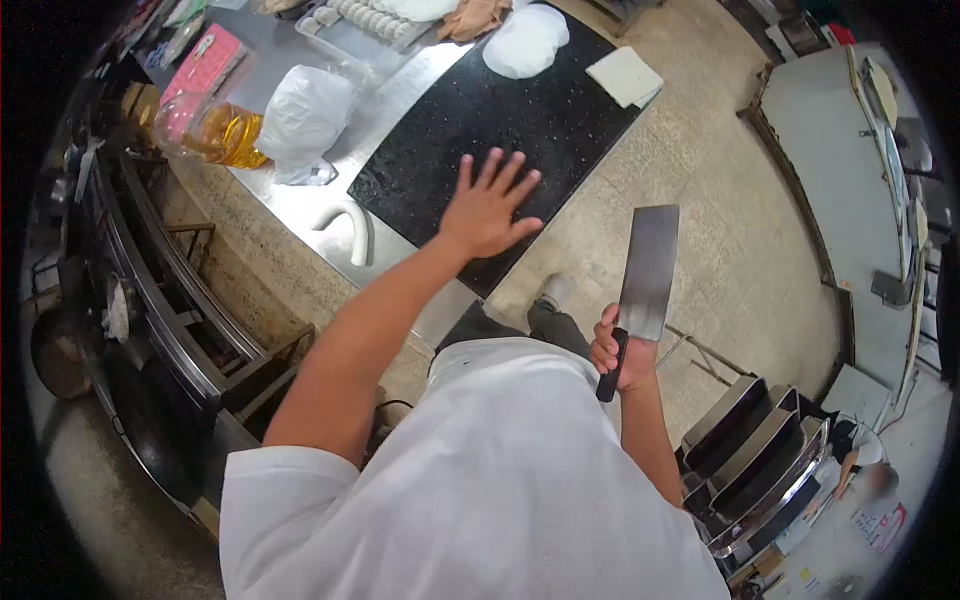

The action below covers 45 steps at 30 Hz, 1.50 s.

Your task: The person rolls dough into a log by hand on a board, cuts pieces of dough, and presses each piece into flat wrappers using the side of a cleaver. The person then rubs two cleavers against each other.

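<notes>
In the head view, my right hand [634,362] grips a cleaver [652,275] by its black handle, off to the right of the table. The broad blade points away from me, over the floor. My left hand [490,210] is spread flat, palm down, over the near part of a black speckled board [430,150]. Whether the palm presses on the board I cannot tell. Towards the board's far end lies a white rounded, flat piece [525,42], perhaps dough. A cream square pad [624,77] sits at the far right edge.
Left of the board, a steel table [265,45] holds a white plastic bag [305,110], a bottle of yellow oil [225,134], a pink package [205,62] and a curved white tube [358,235]. Dark trays [745,440] are stacked lower right; a person [858,465] is beyond them.
</notes>
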Each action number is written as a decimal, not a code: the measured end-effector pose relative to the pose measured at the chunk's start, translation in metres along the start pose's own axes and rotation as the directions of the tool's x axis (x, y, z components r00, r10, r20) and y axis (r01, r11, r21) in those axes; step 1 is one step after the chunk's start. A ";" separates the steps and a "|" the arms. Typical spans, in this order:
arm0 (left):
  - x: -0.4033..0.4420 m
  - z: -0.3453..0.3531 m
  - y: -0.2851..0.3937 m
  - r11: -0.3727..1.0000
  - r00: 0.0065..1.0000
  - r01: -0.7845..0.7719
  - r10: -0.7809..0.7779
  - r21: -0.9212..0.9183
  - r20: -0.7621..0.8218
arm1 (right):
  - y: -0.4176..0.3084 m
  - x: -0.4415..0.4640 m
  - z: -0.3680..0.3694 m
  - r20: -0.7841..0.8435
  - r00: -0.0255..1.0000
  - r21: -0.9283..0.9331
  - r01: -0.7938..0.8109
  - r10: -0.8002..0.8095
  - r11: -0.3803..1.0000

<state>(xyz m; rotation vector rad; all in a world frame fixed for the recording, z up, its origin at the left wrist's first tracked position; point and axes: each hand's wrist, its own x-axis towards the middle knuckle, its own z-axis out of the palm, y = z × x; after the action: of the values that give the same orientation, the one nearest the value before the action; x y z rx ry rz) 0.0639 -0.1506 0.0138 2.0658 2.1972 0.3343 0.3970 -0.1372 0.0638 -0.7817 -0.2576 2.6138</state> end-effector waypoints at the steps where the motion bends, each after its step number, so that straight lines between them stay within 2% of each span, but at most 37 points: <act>1: -0.009 -0.002 -0.003 1.000 1.000 -0.007 0.007 -0.008 0.012 | 0.002 -0.003 -0.006 -0.013 1.000 0.009 0.002 -0.002 1.000; 4: -0.042 -0.013 0.004 1.000 0.992 0.004 -0.005 0.011 0.126 | -0.001 -0.006 -0.014 -0.150 0.983 -0.152 0.080 -0.103 0.985; 5: -0.042 -0.013 0.008 1.000 0.992 -0.006 0.004 0.018 0.128 | -0.002 -0.008 -0.012 -0.146 0.983 -0.144 0.088 -0.110 0.986; 7: -0.030 -0.012 0.016 0.992 0.966 -0.125 0.128 -0.027 0.224 | -0.013 -0.007 -0.002 -0.305 0.929 -0.281 0.123 -0.210 0.952; 8: -0.018 -0.009 0.015 0.984 0.953 -0.174 0.180 -0.049 0.242 | -0.022 -0.007 0.002 -0.304 0.908 -0.398 0.156 -0.290 0.904; 9: -0.004 -0.007 0.013 0.984 0.955 -0.171 0.176 -0.044 0.239 | -0.036 -0.004 0.011 -0.298 0.910 -0.399 0.156 -0.289 0.904; 10: 0.008 -0.006 0.011 0.988 0.968 -0.151 0.155 -0.036 0.196 | -0.052 0.002 0.020 -0.305 0.848 -0.630 0.161 -0.433 0.759; 11: 0.016 -0.005 0.008 0.992 0.980 -0.122 0.125 -0.025 0.156 | -0.069 0.010 0.030 -0.266 0.783 -0.816 0.127 -0.562 0.564; 12: 0.022 -0.002 0.005 0.999 0.997 -0.033 0.035 -0.030 0.067 | -0.088 0.018 0.043 -0.188 0.758 -0.861 0.179 -0.625 0.476; 13: 0.018 -0.002 0.008 1.000 0.997 -0.009 0.010 -0.021 0.073 | -0.109 0.030 0.056 -0.101 0.727 -0.897 0.229 -0.679 0.379; 15: 0.009 -0.005 0.017 0.985 0.985 0.165 -0.167 0.050 0.046 | -0.147 0.066 0.082 0.224 0.669 -0.817 0.525 -0.708 0.237; 17: -0.006 -0.006 0.030 0.978 0.977 0.197 -0.202 0.072 0.073 | -0.179 0.116 0.082 0.296 0.619 -0.756 0.617 -0.727 0.218; 19: -0.012 -0.004 0.044 0.987 0.973 0.153 -0.157 0.037 0.166 | -0.191 0.177 0.077 0.266 0.609 -0.747 0.620 -0.747 0.240; 21: -0.002 0.004 0.042 0.989 0.980 0.146 -0.147 0.016 0.131 | -0.194 0.239 0.047 0.056 0.735 -0.839 0.401 -0.676 0.367; 22: 0.007 0.005 0.037 0.993 0.988 0.119 -0.118 -0.005 0.103 | -0.191 0.256 0.036 -0.191 0.811 -0.838 0.158 -0.553 0.522; 23: 0.013 0.007 0.032 0.996 0.993 0.087 -0.084 -0.030 0.083 | -0.186 0.264 0.026 -0.437 0.811 -0.762 -0.103 -0.390 0.639; 24: 0.018 0.006 0.031 0.986 0.986 0.161 -0.159 -0.035 0.053 | -0.182 0.262 0.020 -0.410 0.831 -0.715 -0.035 -0.377 0.698; 25: 0.012 0.005 0.036 0.986 0.985 0.161 -0.158 -0.043 0.065 | -0.177 0.254 0.014 -0.422 0.826 -0.711 -0.047 -0.373 0.701; 27: 0.006 -0.001 0.040 0.987 0.985 0.149 -0.153 0.058 0.082 | -0.174 0.240 0.014 -0.378 0.856 -0.719 -0.030 -0.353 0.695; 30: -0.004 -0.002 0.039 0.992 0.985 0.123 -0.122 0.005 0.120 | -0.147 0.195 0.017 -0.397 0.831 -0.814 -0.123 -0.389 0.568; 32: -0.001 -0.001 0.033 0.992 0.985 0.119 -0.113 -0.040 0.131 | -0.124 0.161 0.011 -0.348 0.870 -0.868 -0.157 -0.351 0.472; 33: 0.001 0.001 0.027 0.958 0.986 0.158 -0.142 -0.238 0.083 | -0.111 0.139 0.026 -0.365 0.868 -0.916 -0.270 -0.336 0.297; 34: -0.001 0.001 0.022 0.886 0.983 0.182 -0.177 -0.427 0.052 | -0.097 0.123 0.018 -0.366 0.895 -0.903 -0.275 -0.255 0.330; 35: -0.001 -0.007 0.021 0.886 0.983 0.185 -0.172 -0.425 0.068 | -0.079 0.106 0.026 -0.400 0.895 -0.899 -0.340 -0.199 0.277; 37: 0.007 -0.029 0.018 0.977 0.997 -0.071 0.077 -0.203 0.024 | -0.043 0.088 0.021 -0.378 0.926 -0.917 -0.373 -0.011 0.144; 38: 0.003 -0.020 0.016 0.964 0.977 -0.203 0.212 -0.173 0.036 | -0.022 0.085 0.015 -0.335 0.942 -0.940 -0.336 0.037 0.062; 39: -0.003 -0.013 0.014 0.963 0.975 -0.204 0.216 -0.177 0.047 | -0.005 0.090 0.009 -0.341 0.939 -0.937 -0.343 0.041 0.071; 41: -0.009 -0.001 0.013 0.937 0.923 -0.279 0.322 -0.211 0.212 | 0.011 0.107 -0.003 -0.026 0.998 -0.989 -0.017 0.056 -0.146; 42: -0.005 -0.001 0.011 0.943 0.927 -0.289 0.319 -0.165 0.199 | 0.002 0.122 -0.005 -0.031 0.998 -0.990 -0.024 0.050 -0.137; 44: 0.011 -0.006 0.005 0.952 0.928 -0.278 0.301 -0.130 0.221 | -0.020 0.138 -0.001 -0.098 0.980 -0.979 -0.064 0.173 -0.192; 45: 0.023 -0.007 0.003 0.957 0.934 -0.281 0.291 -0.076 0.208 | -0.031 0.147 0.005 -0.106 0.982 -0.980 -0.076 0.159 -0.183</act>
<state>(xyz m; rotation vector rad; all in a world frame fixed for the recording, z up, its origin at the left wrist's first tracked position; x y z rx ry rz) 0.0637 -0.1284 0.0225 2.2777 1.7535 0.1689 0.2917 -0.0467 0.0053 -1.1137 -2.6688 1.9594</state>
